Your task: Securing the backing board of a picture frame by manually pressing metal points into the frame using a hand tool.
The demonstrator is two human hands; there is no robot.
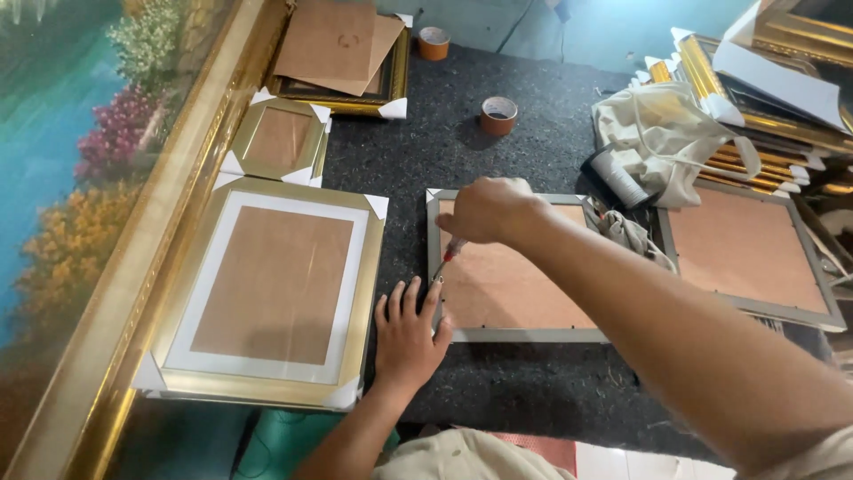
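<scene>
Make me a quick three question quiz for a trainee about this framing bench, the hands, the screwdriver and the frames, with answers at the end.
1. True or false: the right hand holds a red-handled screwdriver tip-down at the left edge of the grey frame.
2. Where does the left hand rest? A) on the tape roll B) flat on the dark mat, fingertips against the grey frame C) on the small gold frame
3. Fill in: white paper protectors cover the ______ of the large gold frame.

Key: 1 true; 2 B; 3 corners.
</scene>
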